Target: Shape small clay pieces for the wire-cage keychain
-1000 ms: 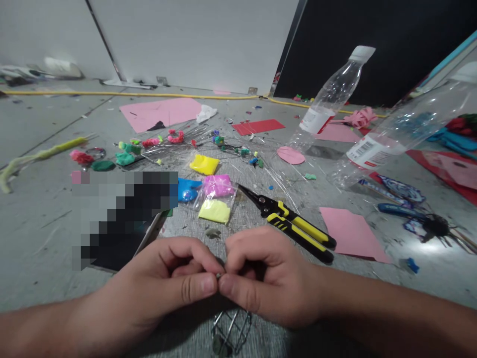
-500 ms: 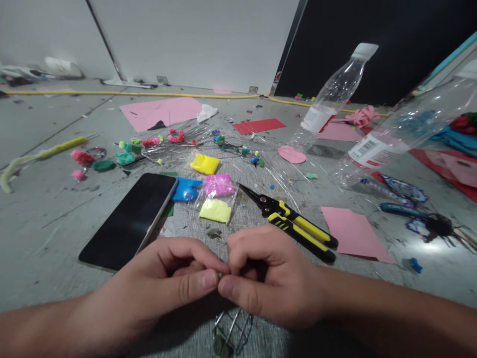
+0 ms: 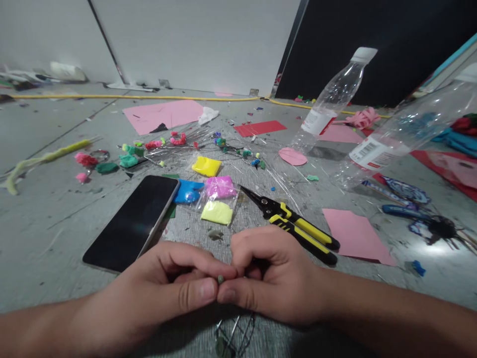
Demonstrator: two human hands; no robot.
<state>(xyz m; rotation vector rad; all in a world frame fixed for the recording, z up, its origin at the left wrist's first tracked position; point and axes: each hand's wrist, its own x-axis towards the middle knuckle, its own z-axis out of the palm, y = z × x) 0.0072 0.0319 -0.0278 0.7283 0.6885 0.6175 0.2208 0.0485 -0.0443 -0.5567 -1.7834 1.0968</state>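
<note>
My left hand (image 3: 175, 283) and my right hand (image 3: 272, 273) meet at the fingertips, low in the middle of the view. Both are closed in a pinch around a tiny grey-green piece (image 3: 220, 280), which shows between the thumbs. Just below them lies a small wire frame (image 3: 234, 330) with a dark green lump (image 3: 223, 347) at its end. Beyond my hands are small clay packets: yellow-green (image 3: 217, 212), pink (image 3: 219, 187), blue (image 3: 188, 191) and yellow (image 3: 206, 166).
A black phone (image 3: 132, 223) lies behind my left hand. Black and yellow pliers (image 3: 294, 223) rest behind my right hand. Two clear bottles (image 3: 318, 119) lean at the right, near pink paper (image 3: 356, 233). Coloured clay bits and thin wires are scattered farther back.
The fingertips have shifted slightly, and more of the grey-green piece shows between them. The whole view has moved a little.
</note>
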